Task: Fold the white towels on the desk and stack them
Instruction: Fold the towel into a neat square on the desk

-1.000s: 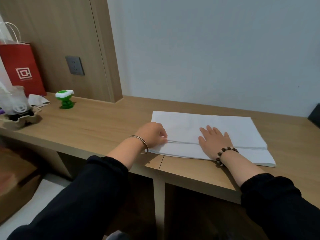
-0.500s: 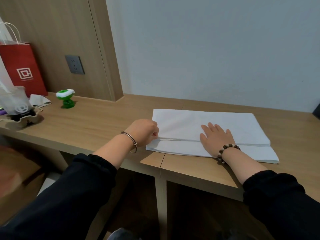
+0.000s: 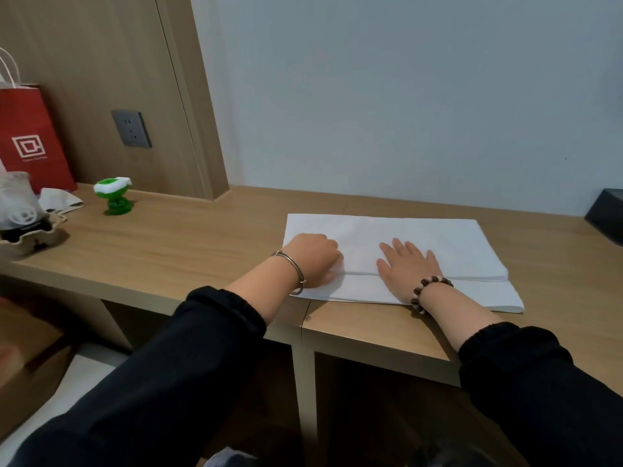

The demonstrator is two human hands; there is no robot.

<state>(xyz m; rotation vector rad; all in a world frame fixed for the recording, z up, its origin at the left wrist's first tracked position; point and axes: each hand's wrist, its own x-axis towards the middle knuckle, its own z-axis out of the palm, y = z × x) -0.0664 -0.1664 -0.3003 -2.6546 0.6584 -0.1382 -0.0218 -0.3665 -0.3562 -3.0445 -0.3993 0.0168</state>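
Your left hand (image 3: 312, 261) had its grip curled on the white towel (image 3: 455, 241)'s folded edge, right hand (image 3: 409, 269) pressed flat on it, fingers straight.

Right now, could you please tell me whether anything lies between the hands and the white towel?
Nothing visible does. The left hand grips the white towel near its left end, the right hand lies flat on its middle, and the green toy stands far left.
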